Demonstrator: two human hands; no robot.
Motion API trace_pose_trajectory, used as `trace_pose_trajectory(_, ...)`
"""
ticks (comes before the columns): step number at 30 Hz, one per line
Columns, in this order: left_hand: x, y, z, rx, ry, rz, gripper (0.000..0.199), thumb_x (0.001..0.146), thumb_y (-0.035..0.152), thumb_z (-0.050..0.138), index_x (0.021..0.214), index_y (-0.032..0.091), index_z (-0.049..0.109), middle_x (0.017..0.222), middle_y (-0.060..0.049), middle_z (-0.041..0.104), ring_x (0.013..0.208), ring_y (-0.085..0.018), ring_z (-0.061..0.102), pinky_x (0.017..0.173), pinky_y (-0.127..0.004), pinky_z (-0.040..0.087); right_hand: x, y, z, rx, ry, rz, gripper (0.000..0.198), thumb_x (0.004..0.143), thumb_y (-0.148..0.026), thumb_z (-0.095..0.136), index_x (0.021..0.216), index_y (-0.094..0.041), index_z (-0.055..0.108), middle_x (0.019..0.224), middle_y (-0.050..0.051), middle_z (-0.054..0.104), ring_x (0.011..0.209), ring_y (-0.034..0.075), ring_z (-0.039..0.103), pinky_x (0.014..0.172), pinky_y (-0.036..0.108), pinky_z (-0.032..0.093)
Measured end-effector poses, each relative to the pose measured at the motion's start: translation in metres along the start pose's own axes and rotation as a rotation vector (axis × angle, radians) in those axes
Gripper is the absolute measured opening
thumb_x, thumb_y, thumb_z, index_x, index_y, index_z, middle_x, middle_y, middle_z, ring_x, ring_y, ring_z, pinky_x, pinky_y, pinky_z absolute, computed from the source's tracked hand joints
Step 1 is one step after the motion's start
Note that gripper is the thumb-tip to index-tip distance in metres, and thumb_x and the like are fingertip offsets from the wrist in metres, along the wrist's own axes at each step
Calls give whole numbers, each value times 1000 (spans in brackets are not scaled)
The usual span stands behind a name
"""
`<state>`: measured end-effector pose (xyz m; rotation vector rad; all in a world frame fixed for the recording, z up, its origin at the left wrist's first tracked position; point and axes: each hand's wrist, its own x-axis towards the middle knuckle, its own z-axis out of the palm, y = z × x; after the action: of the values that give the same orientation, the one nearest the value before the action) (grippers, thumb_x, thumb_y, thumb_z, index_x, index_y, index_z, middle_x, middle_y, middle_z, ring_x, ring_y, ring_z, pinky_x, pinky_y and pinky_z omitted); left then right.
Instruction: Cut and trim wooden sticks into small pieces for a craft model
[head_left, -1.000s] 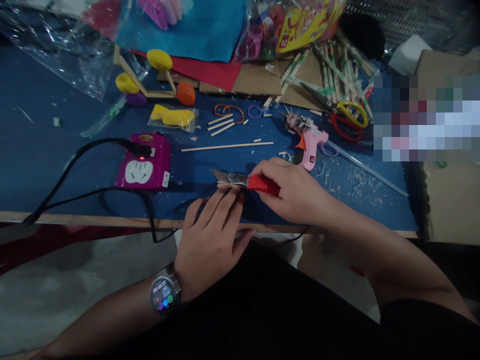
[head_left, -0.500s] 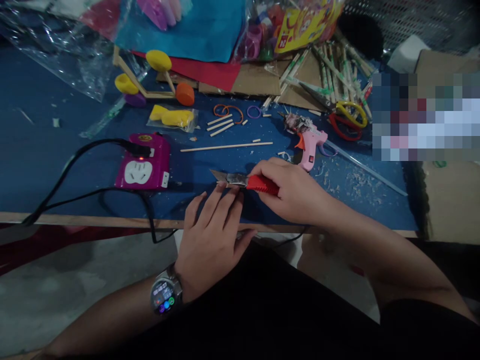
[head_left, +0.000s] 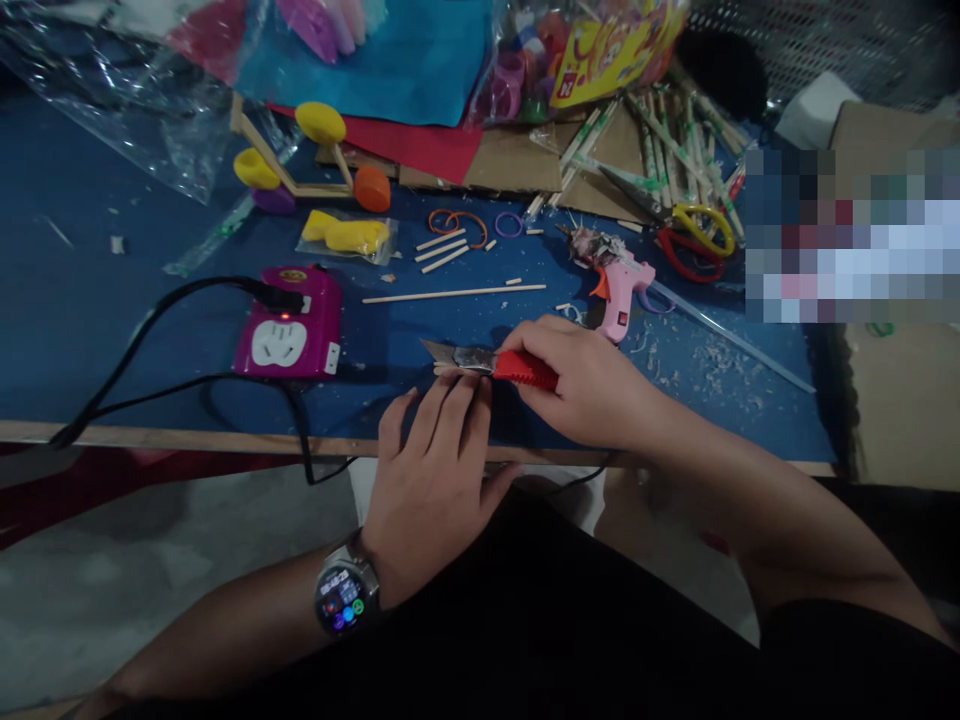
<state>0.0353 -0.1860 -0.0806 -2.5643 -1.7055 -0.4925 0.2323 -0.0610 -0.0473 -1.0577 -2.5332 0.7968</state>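
Observation:
My right hand (head_left: pixel 574 385) is closed around the red handle of a utility knife (head_left: pixel 525 368). Its blade points left and lies low over the blue table, along short wooden sticks (head_left: pixel 444 369). My left hand (head_left: pixel 435 450) lies palm down at the table's front edge, fingers stretched out, the fingertips touching the sticks just below the blade. Part of the sticks is hidden by the fingers and knife. Beyond the knife lie a long thin stick (head_left: pixel 454 294) and several short cut pieces (head_left: pixel 442 250).
A purple power adapter (head_left: pixel 289 325) with black cables stands at left. A pink glue gun (head_left: pixel 619 295) and scissors (head_left: pixel 701 235) lie at right. Behind are yellow clay in a packet (head_left: pixel 346 236), a stick frame with clay knobs (head_left: pixel 319 190) and bundled sticks (head_left: pixel 675 140).
My left hand has shifted slightly to the right, and its fingertips have drawn back a little from the blade, showing more of the sticks. The knife has barely moved.

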Motion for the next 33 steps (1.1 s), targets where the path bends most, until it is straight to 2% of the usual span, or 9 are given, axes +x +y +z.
trace_pose_trajectory(8, 1, 1, 0, 6, -9, -11, 68, 108, 51, 57, 151, -2, 60, 152, -30, 66, 142, -45, 60, 116, -59, 37, 0, 0, -1, -1, 3, -8, 25, 89, -14, 61, 112, -20, 67, 100, 6, 73, 96, 23, 64, 84, 32, 47)
trace_pose_trajectory(13, 2, 0, 1, 13, -12, -5, 71, 106, 52, 61, 152, -3, 59, 153, -31, 64, 149, -50, 56, 117, -59, 38, 0, 0, 0, 5, -1, -7, 26, 89, -15, 60, 113, -20, 67, 101, 6, 73, 97, 24, 64, 84, 32, 47)
trace_pose_trajectory(20, 6, -5, 3, -20, -19, 13, 74, 105, 55, 63, 150, -3, 59, 150, -33, 64, 142, -46, 63, 121, -59, 37, 0, 1, 0, 6, 6, -4, 26, 88, -14, 61, 113, -20, 67, 99, 5, 72, 95, 23, 64, 83, 31, 46)
trace_pose_trajectory(27, 4, -4, 3, 4, -7, 21, 76, 107, 56, 60, 152, -5, 57, 154, -35, 62, 142, -47, 63, 118, -59, 39, -1, -1, -1, 22, 4, 4, 24, 88, -14, 60, 111, -20, 67, 98, 5, 71, 92, 22, 63, 82, 31, 46)
trace_pose_trajectory(33, 5, -4, 4, -10, 8, 12, 76, 107, 56, 59, 155, -3, 55, 154, -33, 64, 143, -46, 64, 120, -58, 36, 0, -1, 0, 21, 4, 21, 23, 88, -16, 61, 109, -23, 66, 99, 5, 73, 93, 23, 64, 82, 33, 47)
